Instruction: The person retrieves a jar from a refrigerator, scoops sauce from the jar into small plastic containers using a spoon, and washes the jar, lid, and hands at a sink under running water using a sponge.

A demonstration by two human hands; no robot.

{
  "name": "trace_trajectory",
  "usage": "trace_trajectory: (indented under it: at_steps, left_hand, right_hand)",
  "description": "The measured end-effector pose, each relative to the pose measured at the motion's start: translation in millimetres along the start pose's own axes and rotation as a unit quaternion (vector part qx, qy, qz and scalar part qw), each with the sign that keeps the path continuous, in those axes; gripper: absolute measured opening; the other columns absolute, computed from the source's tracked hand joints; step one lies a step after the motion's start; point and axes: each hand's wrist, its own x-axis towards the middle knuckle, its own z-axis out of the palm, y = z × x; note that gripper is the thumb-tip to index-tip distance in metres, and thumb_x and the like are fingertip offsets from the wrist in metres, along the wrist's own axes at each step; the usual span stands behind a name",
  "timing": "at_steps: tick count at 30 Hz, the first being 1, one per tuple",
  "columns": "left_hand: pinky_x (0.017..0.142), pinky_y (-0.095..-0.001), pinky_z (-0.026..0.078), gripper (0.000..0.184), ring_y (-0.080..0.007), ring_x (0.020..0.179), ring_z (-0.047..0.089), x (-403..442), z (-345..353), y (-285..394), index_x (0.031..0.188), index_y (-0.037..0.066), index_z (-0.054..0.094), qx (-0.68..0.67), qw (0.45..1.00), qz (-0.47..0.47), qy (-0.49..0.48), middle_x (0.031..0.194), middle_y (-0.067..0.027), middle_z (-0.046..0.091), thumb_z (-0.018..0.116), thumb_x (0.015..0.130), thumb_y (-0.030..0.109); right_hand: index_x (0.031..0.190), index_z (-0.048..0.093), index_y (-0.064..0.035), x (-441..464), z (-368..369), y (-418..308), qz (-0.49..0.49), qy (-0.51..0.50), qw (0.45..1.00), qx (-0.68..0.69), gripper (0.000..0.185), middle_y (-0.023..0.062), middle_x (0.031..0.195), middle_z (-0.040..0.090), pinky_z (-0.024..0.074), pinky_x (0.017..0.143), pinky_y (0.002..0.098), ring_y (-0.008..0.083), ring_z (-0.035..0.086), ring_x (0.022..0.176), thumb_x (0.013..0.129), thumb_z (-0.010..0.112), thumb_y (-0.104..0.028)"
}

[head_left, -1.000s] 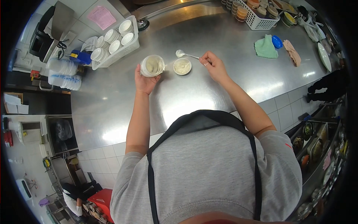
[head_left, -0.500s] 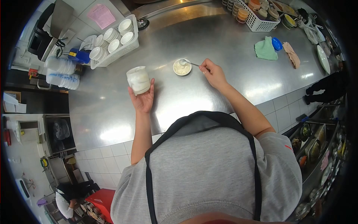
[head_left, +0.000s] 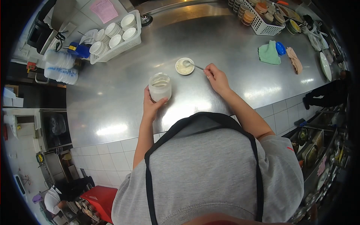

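Note:
My left hand is wrapped round the lower part of a wide-mouthed clear jar. White residue coats its walls, and its open mouth faces up and away from me. Just beyond and to the right, a small white dish rests on the steel counter with a pale, creamy white food in it. In my right hand is the handle of a metal spoon, pinched between thumb and fingers. The spoon's bowl lies in the creamy food.
A white basket of stacked small dishes stands at the back left of the steel counter. At the right are a green cloth, a blue lid, a beige cloth and a white basket of containers. Another person is at lower left.
My left hand has brought the jar rightward and a little nearer to me, turning its mouth upward. The spoon has stayed in the dish, with my right hand slightly shifted.

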Motion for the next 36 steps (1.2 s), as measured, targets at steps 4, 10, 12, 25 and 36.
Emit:
trace_trajectory:
  at_steps: [4, 10, 12, 25, 36]
  left_hand:
    - [0.093, -0.0331, 0.039, 0.078, -0.021, 0.11, 0.047, 10, -4, -11, 0.127, 0.004, 0.029, 0.002, 0.995, 0.047, 0.087, 0.117, -0.0115, 0.047, 0.077, 0.065, 0.011]
    - [0.095, -0.0343, 0.038, 0.08, -0.0222, 0.111, 0.046, 7, -13, -12, 0.128, 0.003, 0.028, 0.007, 0.992, 0.059, 0.114, 0.119, -0.0123, 0.044, 0.077, 0.066, 0.013]
    - [0.096, -0.0348, 0.037, 0.08, -0.0225, 0.111, 0.045, 6, -15, -15, 0.128, 0.003, 0.027, 0.002, 0.992, 0.05, 0.117, 0.12, -0.0126, 0.044, 0.077, 0.066, 0.015]
    - [0.098, -0.036, 0.034, 0.08, -0.0237, 0.114, 0.044, 7, -19, -16, 0.129, 0.002, 0.027, -0.03, 0.992, 0.04, 0.116, 0.12, -0.0134, 0.044, 0.075, 0.067, 0.017]
    - [0.1, -0.0372, 0.031, 0.081, -0.0248, 0.118, 0.04, 9, -22, -16, 0.13, 0.002, 0.026, -0.018, 0.995, 0.026, 0.096, 0.124, -0.0145, 0.042, 0.075, 0.068, 0.016]
  right_hand:
    - [0.092, 0.054, -0.0096, 0, 3, 18, -0.187, 0.013, 0.969, -0.161, 0.016, 0.008, 0.079, 0.058, 0.0438, 0.067, 0.0348, 0.0241, 0.057, 0.07, 0.086, 0.056, -0.024]
    - [0.106, 0.053, -0.0103, -6, -4, 5, -0.096, -0.049, 0.981, -0.164, 0.039, 0.008, 0.097, 0.055, 0.0398, 0.08, 0.0405, 0.0243, 0.054, 0.091, 0.077, 0.065, -0.034]
    - [0.109, 0.052, -0.0096, -7, -8, -9, -0.088, -0.035, 0.974, -0.206, 0.047, 0.0083, 0.104, 0.053, 0.037, 0.084, 0.0436, 0.0246, 0.051, 0.098, 0.074, 0.068, -0.036]
    - [0.13, 0.034, -0.0154, 60, 48, -18, -0.134, -0.094, 0.969, -0.184, 0.083, 0.0121, 0.113, 0.051, 0.0235, 0.102, 0.0537, 0.0271, 0.049, 0.11, 0.061, 0.08, -0.021]
    - [0.132, 0.033, -0.0161, 203, 129, -53, -0.097, -0.094, 0.958, -0.252, 0.083, 0.0127, 0.118, 0.049, 0.025, 0.1, 0.0545, 0.0269, 0.045, 0.116, 0.064, 0.078, -0.031]
